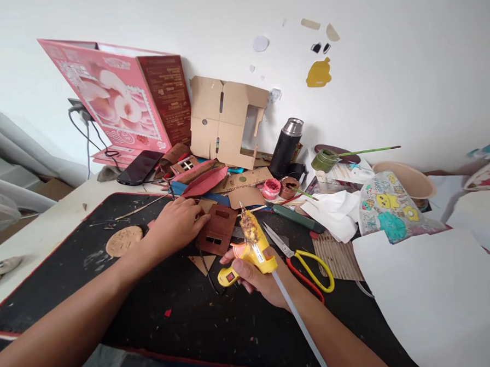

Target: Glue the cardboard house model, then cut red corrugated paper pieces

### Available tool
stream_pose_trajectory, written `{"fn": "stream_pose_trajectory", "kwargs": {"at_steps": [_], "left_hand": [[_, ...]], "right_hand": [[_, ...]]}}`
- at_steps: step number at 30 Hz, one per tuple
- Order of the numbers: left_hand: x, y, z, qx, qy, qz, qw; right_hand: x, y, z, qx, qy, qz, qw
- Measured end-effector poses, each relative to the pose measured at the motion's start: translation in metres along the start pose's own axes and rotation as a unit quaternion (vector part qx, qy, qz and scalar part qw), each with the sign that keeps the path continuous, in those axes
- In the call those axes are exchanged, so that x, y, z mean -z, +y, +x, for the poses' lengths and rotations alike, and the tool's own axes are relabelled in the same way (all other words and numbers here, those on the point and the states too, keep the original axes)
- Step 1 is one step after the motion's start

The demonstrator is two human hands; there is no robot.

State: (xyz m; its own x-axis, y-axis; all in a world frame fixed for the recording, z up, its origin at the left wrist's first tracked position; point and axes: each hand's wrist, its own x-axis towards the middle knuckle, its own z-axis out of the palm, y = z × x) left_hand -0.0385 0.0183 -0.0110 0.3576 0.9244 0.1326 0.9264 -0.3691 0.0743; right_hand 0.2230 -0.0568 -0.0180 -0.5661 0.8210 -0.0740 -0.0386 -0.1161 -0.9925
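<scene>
A yellow hot glue gun (254, 246) is held in my right hand (250, 273), its stained nozzle pointing up and away from me. A long grey glue stick (299, 317) sticks out of its back end. My left hand (181, 222) reaches over the left edge of a brown-painted cardboard panel (218, 230) with cut-out windows. Its fingers are stretched forward and bent a little, with the tips resting among small cardboard pieces. Scissors (292, 252) with one yellow and one red handle lie open to the right of the glue gun. A small tan triangle (202, 264) lies below the panel.
Behind are a pink box (117, 102), a cut cardboard sheet (225, 119), a phone (139, 168) and a black thermos (286, 145). Paint jars (271, 188), a green utility knife (298, 219), tissue (337, 217) and corrugated cardboard (341, 255) sit right. A round tan disc (123, 241) lies left.
</scene>
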Motion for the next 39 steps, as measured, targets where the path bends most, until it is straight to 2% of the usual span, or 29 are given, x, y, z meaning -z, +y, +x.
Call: {"fn": "stream_pose_trajectory", "kwargs": {"at_steps": [7, 11, 17, 21, 28, 34, 39], "left_hand": [[-0.006, 0.001, 0.007, 0.037, 0.008, -0.102, 0.994], [-0.005, 0.001, 0.006, 0.077, 0.019, -0.203, 0.976], [0.012, 0.0, 0.005, 0.14, -0.009, -0.374, 0.917], [0.012, -0.005, 0.004, 0.161, -0.003, -0.46, 0.873], [0.017, -0.008, 0.006, 0.188, 0.056, -0.527, 0.827], [0.03, -0.007, 0.021, 0.186, 0.065, -0.585, 0.787], [0.026, -0.005, 0.038, 0.198, 0.072, -0.657, 0.724]], "right_hand": [[-0.001, 0.001, 0.002, -0.005, -0.006, -0.024, 1.0], [0.001, 0.007, 0.003, 0.015, -0.01, -0.058, 0.998], [0.003, 0.012, 0.001, 0.015, -0.029, -0.101, 0.994], [0.002, 0.01, 0.0, 0.015, -0.029, -0.118, 0.992], [-0.002, 0.006, 0.001, 0.003, -0.021, -0.091, 0.996], [-0.005, 0.009, 0.004, -0.012, -0.01, -0.054, 0.998], [-0.007, 0.003, 0.004, -0.044, 0.001, -0.023, 0.999]]}}
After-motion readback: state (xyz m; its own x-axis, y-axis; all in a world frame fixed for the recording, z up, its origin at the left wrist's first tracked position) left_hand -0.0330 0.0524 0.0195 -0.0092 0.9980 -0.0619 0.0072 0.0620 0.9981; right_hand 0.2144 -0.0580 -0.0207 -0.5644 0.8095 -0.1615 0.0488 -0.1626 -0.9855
